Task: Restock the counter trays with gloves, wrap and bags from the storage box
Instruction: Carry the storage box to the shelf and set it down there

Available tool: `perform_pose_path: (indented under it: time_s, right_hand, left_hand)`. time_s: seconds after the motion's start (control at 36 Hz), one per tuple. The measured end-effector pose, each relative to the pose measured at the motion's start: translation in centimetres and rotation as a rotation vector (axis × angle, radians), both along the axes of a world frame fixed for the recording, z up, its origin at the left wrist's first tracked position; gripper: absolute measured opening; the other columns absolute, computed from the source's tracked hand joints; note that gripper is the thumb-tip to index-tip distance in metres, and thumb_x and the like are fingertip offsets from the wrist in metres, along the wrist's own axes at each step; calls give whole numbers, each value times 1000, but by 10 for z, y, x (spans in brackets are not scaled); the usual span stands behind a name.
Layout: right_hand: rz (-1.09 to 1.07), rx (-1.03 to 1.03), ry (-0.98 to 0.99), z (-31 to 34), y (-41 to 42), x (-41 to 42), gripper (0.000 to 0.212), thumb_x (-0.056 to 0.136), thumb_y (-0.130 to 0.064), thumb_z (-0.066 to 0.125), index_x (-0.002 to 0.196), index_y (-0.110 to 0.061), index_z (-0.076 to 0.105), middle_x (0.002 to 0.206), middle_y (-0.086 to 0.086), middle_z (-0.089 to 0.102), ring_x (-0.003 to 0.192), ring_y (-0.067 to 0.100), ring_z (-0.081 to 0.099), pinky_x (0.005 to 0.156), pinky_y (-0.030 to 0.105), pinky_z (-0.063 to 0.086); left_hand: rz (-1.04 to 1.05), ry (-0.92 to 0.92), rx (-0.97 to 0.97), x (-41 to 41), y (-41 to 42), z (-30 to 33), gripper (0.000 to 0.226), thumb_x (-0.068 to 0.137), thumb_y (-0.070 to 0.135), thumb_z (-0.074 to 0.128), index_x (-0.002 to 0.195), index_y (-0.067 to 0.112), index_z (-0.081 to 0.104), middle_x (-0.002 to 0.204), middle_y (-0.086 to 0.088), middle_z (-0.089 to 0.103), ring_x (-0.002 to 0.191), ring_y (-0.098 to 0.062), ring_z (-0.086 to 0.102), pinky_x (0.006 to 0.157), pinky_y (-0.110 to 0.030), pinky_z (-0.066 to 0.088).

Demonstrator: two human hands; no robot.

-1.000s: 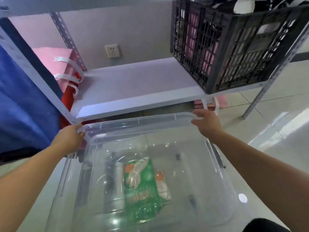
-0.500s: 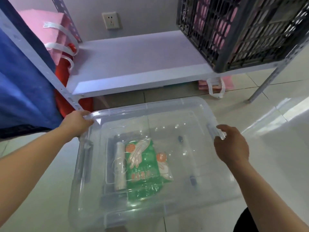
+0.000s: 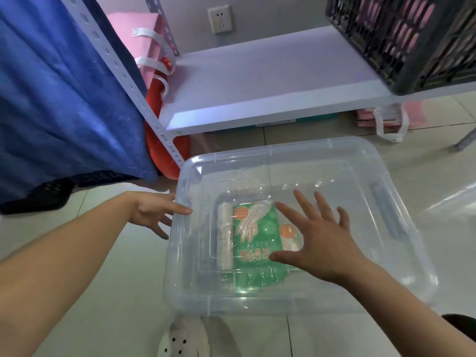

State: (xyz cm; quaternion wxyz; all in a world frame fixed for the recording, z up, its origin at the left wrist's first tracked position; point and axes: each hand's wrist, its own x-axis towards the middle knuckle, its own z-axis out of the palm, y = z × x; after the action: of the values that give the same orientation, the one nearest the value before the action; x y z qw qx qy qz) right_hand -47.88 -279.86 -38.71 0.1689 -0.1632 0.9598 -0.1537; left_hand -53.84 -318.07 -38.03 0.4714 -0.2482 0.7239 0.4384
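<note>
Head camera looks down on a clear plastic storage box [image 3: 296,161] sitting on the tiled floor [image 3: 108,305] just in front of a low white shelf [image 3: 257,81]; the box fills the centre of the view and runs toward 4 o'clock. Its transparent lid [image 3: 360,228] appears to be on, with a dark latch [image 3: 386,215] along the 3 o'clock side, so the contents are seen only through the plastic. Inside, near the middle, lies a green packet of gloves [image 3: 255,240] printed with a hand, and touching its 9 o'clock edge is a white roll [image 3: 224,240], which could be the wrap or the bags; I cannot tell which. The left hand [image 3: 152,212] is at 9 o'clock, fingers loosely spread and empty, one fingertip meeting the box's rim, probably to steady it or feel for the edge of the lid. The right hand [image 3: 316,243] hovers flat over the lid, fingers fanned wide and gripping nothing; whether the palm actually rests on the plastic is unclear. Being on the floor leaves room to lift the lid. My judgement is that opening comes next, and nothing has been taken out. A black crate [image 3: 412,42] occupies the shelf at 1 o'clock, a blue cloth [image 3: 56,99] hangs at 10 o'clock.
</note>
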Motion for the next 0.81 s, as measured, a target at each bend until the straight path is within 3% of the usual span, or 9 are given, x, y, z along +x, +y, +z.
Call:
perform_pose_path:
  time_s: [0.14, 0.33, 0.47, 0.56, 0.69, 0.75, 0.81]
  right_hand:
    - [43, 15, 48, -1, -11, 6, 100, 63, -92, 37, 148, -57, -3, 165, -13, -14, 150, 25, -22, 116, 64, -9]
    - [31, 70, 0, -12, -25, -3, 97, 65, -91, 42, 149, -58, 4, 166, -11, -8, 151, 28, -20, 113, 68, -14]
    - [2, 54, -14, -17, -28, -8, 98, 64, -91, 44, 148, -59, 5, 166, -13, -9, 150, 28, -21, 112, 68, -14]
    - [3, 45, -22, -19, -28, -9, 97, 65, -91, 44, 148, -59, 5, 165, -13, -11, 150, 28, -23, 111, 68, -16]
    - [-1, -8, -36, -16, -26, -12, 97, 64, -90, 47, 148, -59, 8, 165, -15, -10, 150, 26, -24, 109, 66, -19]
    - [-17, -40, -7, -11, -21, -13, 91, 69, -85, 51, 148, -57, 16, 166, -14, -1, 152, 22, -16, 113, 64, -14]
    - [-173, -148, 42, -1, -5, -24, 79, 75, -75, 58, 146, -50, 32, 164, -9, 19, 153, 21, 1, 119, 59, -2]
  left_hand:
    - [81, 29, 0, 11, 0, -5, 69, 77, 32, 82, 137, 35, 50, 128, -5, 67, 110, -30, 69, 78, -48, 60]
    - [137, 94, -151, 13, 13, 7, 73, 53, 34, 90, 119, 16, 66, 104, -7, 77, 102, -25, 70, 68, -38, 61]
    - [286, 119, -182, 18, 20, 5, 51, 70, 21, 87, 114, 8, 67, 105, -12, 76, 97, -29, 71, 66, -42, 61]
    - [299, 139, -228, 14, 28, 8, 36, 74, 14, 85, 105, 5, 69, 103, -14, 74, 90, -30, 72, 54, -40, 60]
    - [296, 157, -261, 10, 39, 13, 32, 76, 13, 84, 102, 8, 66, 102, -13, 73, 88, -29, 71, 49, -38, 59]
    - [287, 184, -269, 7, 42, 14, 34, 76, 14, 84, 104, 8, 66, 102, -14, 73, 91, -31, 70, 52, -40, 60]
    - [275, 219, -275, 2, 47, 13, 32, 76, 15, 83, 103, 8, 67, 100, -14, 74, 91, -32, 71, 54, -41, 61]
